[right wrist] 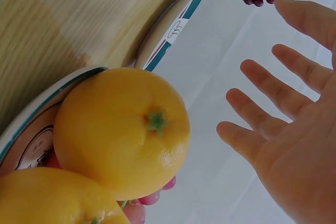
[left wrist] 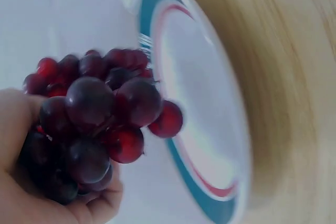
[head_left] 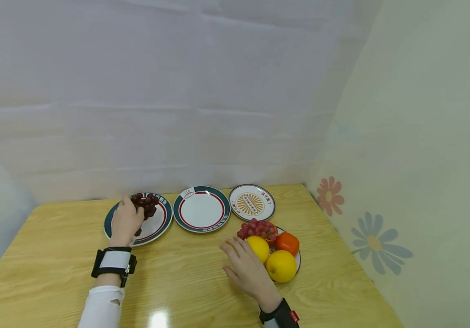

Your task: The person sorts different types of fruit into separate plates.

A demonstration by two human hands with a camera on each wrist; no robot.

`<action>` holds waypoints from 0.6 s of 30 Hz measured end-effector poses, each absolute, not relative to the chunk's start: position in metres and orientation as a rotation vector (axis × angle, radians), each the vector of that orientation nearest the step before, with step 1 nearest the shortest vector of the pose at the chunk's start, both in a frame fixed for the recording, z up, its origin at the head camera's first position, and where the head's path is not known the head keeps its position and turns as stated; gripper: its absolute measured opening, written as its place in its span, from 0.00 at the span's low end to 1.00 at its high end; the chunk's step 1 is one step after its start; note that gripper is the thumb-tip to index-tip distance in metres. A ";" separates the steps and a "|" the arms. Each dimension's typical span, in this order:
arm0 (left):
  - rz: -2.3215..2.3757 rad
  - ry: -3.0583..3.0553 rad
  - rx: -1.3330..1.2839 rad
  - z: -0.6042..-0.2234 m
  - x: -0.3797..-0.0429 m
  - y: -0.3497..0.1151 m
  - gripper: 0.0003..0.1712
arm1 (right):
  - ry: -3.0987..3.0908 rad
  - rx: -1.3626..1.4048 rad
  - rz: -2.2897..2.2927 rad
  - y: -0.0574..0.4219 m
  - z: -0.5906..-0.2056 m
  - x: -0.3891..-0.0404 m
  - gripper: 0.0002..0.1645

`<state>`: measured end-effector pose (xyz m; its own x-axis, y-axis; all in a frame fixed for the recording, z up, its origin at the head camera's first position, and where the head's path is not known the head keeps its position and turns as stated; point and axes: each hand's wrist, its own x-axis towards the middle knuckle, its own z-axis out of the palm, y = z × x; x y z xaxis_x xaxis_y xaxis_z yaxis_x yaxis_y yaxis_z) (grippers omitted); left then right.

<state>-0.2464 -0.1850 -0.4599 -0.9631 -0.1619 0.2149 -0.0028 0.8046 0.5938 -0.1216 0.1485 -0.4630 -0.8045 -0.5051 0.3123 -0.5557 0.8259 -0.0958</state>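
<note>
My left hand grips a bunch of dark red grapes, held over the left green-rimmed plate. In the left wrist view the thumb and fingers curl round the bunch. My right hand hovers beside the fruit plate on the right, fingers spread and nothing in it. Next to it are two yellow-orange fruits, one nearer the front and one behind. An orange-red fruit and a bunch of pink grapes share that plate.
A second green-rimmed plate stands in the middle of the wooden table. To its right is a smaller plate with a yellow sunburst. A white wall covering rises behind, and a wall with flower prints stands on the right.
</note>
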 end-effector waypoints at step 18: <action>-0.758 -2.909 0.578 -0.495 -0.259 -0.211 0.35 | -2.757 0.829 0.312 0.155 -0.463 -0.115 0.24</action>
<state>-0.2591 -0.2108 -0.4953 -0.9255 -0.3783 -0.0175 -0.3387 0.8062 0.4852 -0.1154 0.1551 -0.4627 -0.8086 -0.5105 0.2925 -0.5629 0.8158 -0.1324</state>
